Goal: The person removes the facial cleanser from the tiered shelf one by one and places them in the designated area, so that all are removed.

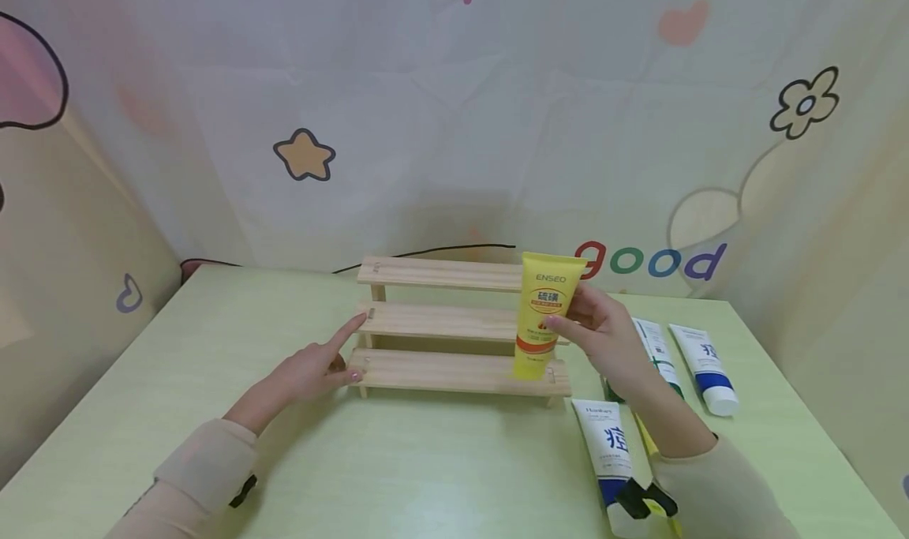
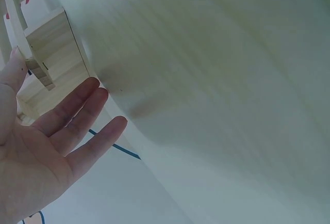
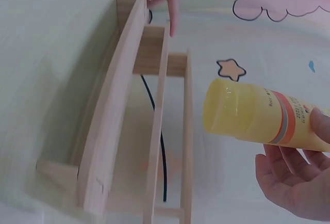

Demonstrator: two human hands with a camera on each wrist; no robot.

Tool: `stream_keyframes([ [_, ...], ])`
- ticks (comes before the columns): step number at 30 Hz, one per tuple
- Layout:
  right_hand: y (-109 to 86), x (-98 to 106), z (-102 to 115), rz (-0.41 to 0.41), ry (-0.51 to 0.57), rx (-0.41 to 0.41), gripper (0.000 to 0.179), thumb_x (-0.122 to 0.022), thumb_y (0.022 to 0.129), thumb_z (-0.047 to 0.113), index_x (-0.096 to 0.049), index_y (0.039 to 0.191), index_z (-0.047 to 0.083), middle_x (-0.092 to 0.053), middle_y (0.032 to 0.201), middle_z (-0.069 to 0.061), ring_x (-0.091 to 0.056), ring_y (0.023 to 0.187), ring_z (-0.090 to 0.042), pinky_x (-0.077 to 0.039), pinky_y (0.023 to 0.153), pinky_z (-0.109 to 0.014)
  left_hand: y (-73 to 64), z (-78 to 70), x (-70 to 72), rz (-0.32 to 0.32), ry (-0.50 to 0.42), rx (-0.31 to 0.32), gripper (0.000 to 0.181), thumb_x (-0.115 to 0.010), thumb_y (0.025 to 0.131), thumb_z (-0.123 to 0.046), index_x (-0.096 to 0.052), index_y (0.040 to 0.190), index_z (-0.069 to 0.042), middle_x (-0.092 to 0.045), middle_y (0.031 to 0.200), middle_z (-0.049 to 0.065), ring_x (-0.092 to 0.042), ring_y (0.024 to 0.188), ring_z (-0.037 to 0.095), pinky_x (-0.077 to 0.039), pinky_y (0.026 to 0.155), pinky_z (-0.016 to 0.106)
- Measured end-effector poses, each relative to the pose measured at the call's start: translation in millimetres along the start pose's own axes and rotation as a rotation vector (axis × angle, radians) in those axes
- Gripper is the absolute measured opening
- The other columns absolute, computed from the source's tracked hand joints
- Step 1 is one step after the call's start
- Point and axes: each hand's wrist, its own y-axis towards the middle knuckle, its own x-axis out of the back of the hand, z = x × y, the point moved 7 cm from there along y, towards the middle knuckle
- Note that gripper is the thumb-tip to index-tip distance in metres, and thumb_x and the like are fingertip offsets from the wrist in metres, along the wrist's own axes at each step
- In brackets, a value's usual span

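Note:
A wooden three-tier rack (image 1: pixel 440 318) stands on the table. My left hand (image 1: pixel 312 369) is at its left end, the index fingertip on the middle tier and the thumb at the lowest tier. In the left wrist view the other fingers (image 2: pixel 85 149) of this hand stretch out straight. My right hand (image 1: pixel 604 338) grips a yellow squeeze tube (image 1: pixel 547 310) between thumb and fingers, cap down, in front of the rack's right end. The right wrist view has the tube's cap (image 3: pixel 221 108) apart from the shelves.
On the right of the table lie a white tube with a blue band (image 1: pixel 600 440), another such tube (image 1: pixel 703 357) and a white-and-green tube (image 1: pixel 652 338). A yellow tube (image 1: pixel 646 436) is partly hidden under my right forearm. A printed cloth (image 1: pixel 426 129) hangs behind the table.

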Motion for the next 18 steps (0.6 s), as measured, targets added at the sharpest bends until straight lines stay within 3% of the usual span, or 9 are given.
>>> stream_keyframes([
  [8, -16.6, 40.3, -3.4, -0.038, -0.065, 0.061, 0.048, -0.055, 0.092, 0.022, -0.039, 0.132, 0.002, -0.056, 0.116, -0.007, -0.058, 0.099, -0.009, -0.044, 0.082, -0.021, -0.9, -0.9, 1.4, -0.002, -0.004, -0.003, 0.083, -0.06, 0.088, -0.031, -0.001, 0.147, -0.025, -0.061, 0.076, 0.002, -0.052, 0.062, 0.012, -0.041, 0.058, 0.03],
  [12, -23.4, 58.0, -12.1, -0.058, -0.118, 0.035, 0.049, -0.054, 0.093, 0.024, -0.038, 0.133, 0.002, -0.057, 0.111, 0.004, -0.058, 0.096, -0.005, -0.045, 0.079, -0.02, -0.8, -1.7, 2.4, -0.006, -0.001, -0.02, 0.082, -0.059, 0.089, -0.031, -0.002, 0.147, -0.024, -0.061, 0.074, 0.002, -0.052, 0.061, 0.012, -0.041, 0.057, 0.03],
  [18, -36.9, 85.1, -31.9, -0.079, -0.194, -0.032, 0.053, -0.054, 0.093, 0.026, -0.033, 0.138, 0.006, -0.056, 0.109, 0.011, -0.057, 0.093, 0.001, -0.046, 0.076, -0.019, -0.5, -1.1, 1.4, -0.007, 0.007, -0.031, 0.082, -0.059, 0.089, -0.032, -0.002, 0.147, -0.023, -0.061, 0.074, 0.001, -0.052, 0.062, 0.011, -0.042, 0.058, 0.03],
])
